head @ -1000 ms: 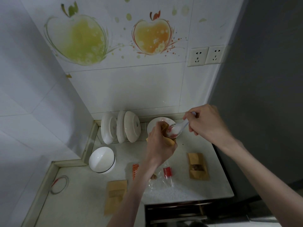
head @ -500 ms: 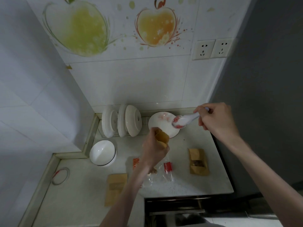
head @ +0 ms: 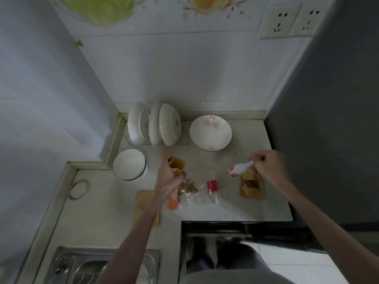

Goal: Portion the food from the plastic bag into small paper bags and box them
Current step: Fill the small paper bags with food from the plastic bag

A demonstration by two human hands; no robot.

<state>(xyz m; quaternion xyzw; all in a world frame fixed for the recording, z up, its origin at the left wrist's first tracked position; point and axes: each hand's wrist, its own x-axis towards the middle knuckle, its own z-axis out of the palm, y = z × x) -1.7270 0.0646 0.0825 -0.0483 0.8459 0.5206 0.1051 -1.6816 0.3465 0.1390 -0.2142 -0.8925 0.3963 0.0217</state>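
Note:
My left hand [head: 167,179] grips a small brown paper bag [head: 176,165] with its mouth open and upward, just above the counter. Right below it lies the clear plastic bag [head: 202,193] with brown food pieces [head: 188,186] and a red label. My right hand [head: 267,168] holds a white ceramic spoon [head: 239,170] with a red pattern by its handle, bowl pointing left, over a filled brown paper bag [head: 251,187] lying flat. Another flat paper bag [head: 143,201] lies partly under my left forearm. No box is in view.
A white plate [head: 210,132] with pink marks lies at the back of the counter, beside a rack of upright white dishes [head: 154,126]. A white bowl [head: 129,164] stands at the left. A sink [head: 86,265] is at the lower left, a dark appliance wall [head: 328,119] on the right.
Both hands came back from the plate toward me. My left hand carried the open paper bag down over the plastic bag, and my right hand brought the spoon above the filled bag.

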